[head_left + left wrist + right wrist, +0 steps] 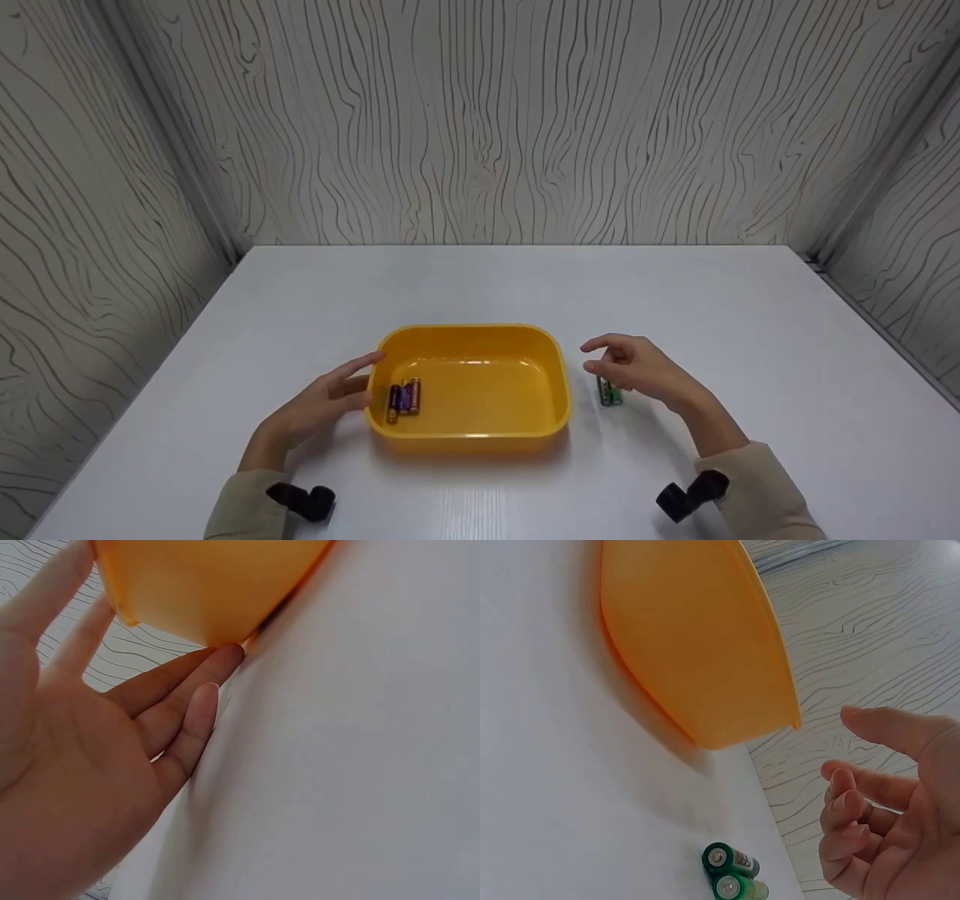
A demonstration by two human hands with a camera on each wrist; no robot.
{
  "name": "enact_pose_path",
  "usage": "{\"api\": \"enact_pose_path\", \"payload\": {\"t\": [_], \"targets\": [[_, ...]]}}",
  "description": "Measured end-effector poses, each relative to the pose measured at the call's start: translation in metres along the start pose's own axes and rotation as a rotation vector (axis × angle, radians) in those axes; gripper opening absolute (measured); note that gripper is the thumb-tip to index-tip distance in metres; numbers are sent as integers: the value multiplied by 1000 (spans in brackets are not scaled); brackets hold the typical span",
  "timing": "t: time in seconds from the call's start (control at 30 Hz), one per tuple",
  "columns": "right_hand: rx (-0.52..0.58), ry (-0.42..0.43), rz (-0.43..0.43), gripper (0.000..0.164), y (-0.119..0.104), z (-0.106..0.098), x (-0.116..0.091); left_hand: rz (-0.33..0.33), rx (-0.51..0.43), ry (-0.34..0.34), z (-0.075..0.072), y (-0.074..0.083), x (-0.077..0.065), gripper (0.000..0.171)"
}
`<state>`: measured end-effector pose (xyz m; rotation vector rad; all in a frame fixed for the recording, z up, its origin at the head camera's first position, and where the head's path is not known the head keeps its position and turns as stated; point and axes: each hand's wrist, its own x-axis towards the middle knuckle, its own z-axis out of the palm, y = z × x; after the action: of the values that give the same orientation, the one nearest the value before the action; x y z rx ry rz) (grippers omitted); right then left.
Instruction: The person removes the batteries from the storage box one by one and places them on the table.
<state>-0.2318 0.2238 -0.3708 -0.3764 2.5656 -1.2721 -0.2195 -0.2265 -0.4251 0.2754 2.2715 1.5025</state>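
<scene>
Yellow tray (472, 435) sits near the middle of the white table (480, 285). Inside it, at the left end, three batteries (405, 397) lie side by side, roughly parallel, dark blue to purple with gold or reddish parts. Left hand (319, 405) at the tray's left side: fingers extended and spread, fingertips against the outer wall and at the rim, palm exposed in the left wrist view; nothing gripped. Right hand (637, 367) raised to the right of the tray, apart from it: index finger and thumb extended with a gap between them, remaining fingers loosely bent, nothing held. Two green batteries (610, 393) lie on the table below this hand, right of the tray, next to each other; the right wrist view shows their ends, clear of the fingers. Both forearms in beige sleeves (765, 491), a black device (694, 495) at each wrist. Wood-grain-patterned panels (480, 120) stand behind and on both sides.
</scene>
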Motion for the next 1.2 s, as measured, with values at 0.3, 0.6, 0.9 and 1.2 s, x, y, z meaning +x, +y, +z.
{"api": "enact_pose_path", "payload": {"t": [0.3, 0.6, 0.9, 1.2], "targets": [[28, -58, -44, 44, -19, 9, 2, 6, -14, -6, 0, -1, 0, 63], [77, -112, -107, 46, -33, 25, 8, 25, -13, -13, -1, -1, -1, 62], [96, -161, -181, 41, -50, 43, 15, 35, -32, -28, 0, -2, 0, 62], [65, -187, -203, 38, -64, 64, 19, 54, -42, -50, -1, -1, 1, 63]]}}
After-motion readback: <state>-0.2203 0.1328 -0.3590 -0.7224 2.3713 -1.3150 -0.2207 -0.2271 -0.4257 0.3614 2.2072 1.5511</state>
